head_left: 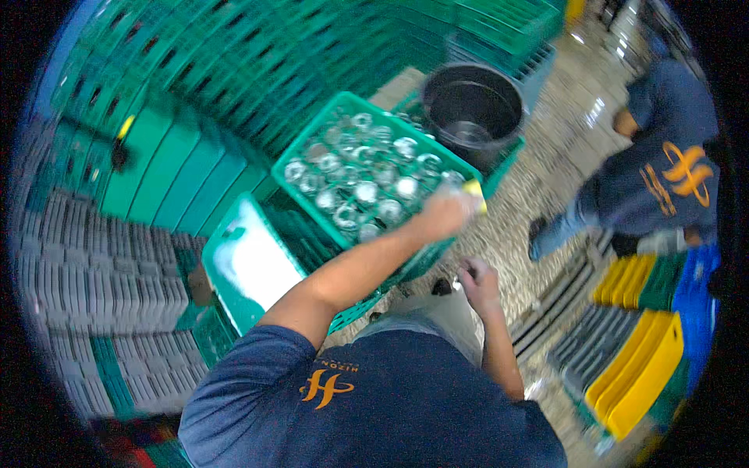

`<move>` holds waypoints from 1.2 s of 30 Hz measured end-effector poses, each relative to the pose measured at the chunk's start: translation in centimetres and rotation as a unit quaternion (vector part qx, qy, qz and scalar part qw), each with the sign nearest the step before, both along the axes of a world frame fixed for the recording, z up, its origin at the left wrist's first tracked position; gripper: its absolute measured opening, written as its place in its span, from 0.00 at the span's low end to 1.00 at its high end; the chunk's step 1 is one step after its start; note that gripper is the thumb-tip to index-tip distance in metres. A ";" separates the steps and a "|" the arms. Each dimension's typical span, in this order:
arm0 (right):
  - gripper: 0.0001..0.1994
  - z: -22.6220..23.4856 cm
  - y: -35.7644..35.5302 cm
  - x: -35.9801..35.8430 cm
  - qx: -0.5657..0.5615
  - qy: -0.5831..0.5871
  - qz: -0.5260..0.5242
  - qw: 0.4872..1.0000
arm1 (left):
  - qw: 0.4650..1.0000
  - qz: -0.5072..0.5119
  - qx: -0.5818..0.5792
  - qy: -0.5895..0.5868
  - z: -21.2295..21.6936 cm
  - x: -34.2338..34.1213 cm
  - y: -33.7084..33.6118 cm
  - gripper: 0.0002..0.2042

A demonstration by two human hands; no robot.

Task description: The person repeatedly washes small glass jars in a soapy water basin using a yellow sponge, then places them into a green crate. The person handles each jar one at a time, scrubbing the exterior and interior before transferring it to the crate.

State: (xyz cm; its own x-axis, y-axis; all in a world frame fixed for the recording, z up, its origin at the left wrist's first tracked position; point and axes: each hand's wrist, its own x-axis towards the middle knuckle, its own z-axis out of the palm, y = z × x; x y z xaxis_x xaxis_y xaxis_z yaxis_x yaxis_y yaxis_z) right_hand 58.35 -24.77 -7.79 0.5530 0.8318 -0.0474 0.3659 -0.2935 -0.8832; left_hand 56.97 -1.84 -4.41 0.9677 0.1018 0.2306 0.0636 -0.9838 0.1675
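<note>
My left hand (446,214), blurred by motion, reaches over the right corner of a green plastic crate (316,222). Its fingers look closed at a small yellow-and-white thing (475,196), too smeared to name. Rows of clear drinking glasses (365,192) fill the crate, their round ends facing up. Lower and nearer to my body, my right hand (479,282) hangs beside the crate. Its fingers are loosely curled and apart, and I see nothing sure in them.
A black bucket (473,109) stands behind the crate on the right. Stacked green crates (211,47) rise at the back, with grey stacks (109,265) on the left. A co-worker in a dark shirt (663,156) bends at the right, near yellow crates (640,374).
</note>
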 end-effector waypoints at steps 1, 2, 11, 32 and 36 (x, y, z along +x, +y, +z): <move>0.12 -0.4 1.0 0.5 0.029 0.016 -0.034 0.999 | 1.000 -0.009 0.012 0.000 0.4 -2.1 -0.3 0.05; 0.12 -0.9 1.8 0.8 0.040 0.056 -0.047 0.997 | 0.998 -0.038 0.043 0.016 0.9 -4.5 -0.7 0.05; 0.07 4.4 9.6 1.5 0.126 0.098 0.012 0.987 | 0.985 0.093 -0.100 0.102 4.2 -20.3 -4.7 0.05; 0.10 12.5 17.3 -15.2 0.055 -0.162 0.199 0.965 | 0.845 0.352 -0.229 0.330 -30.9 -62.2 2.8 0.13; 0.14 11.8 24.1 -14.9 0.166 -0.266 0.241 0.919 | 0.963 0.186 -0.110 0.159 -29.4 -59.9 5.5 0.15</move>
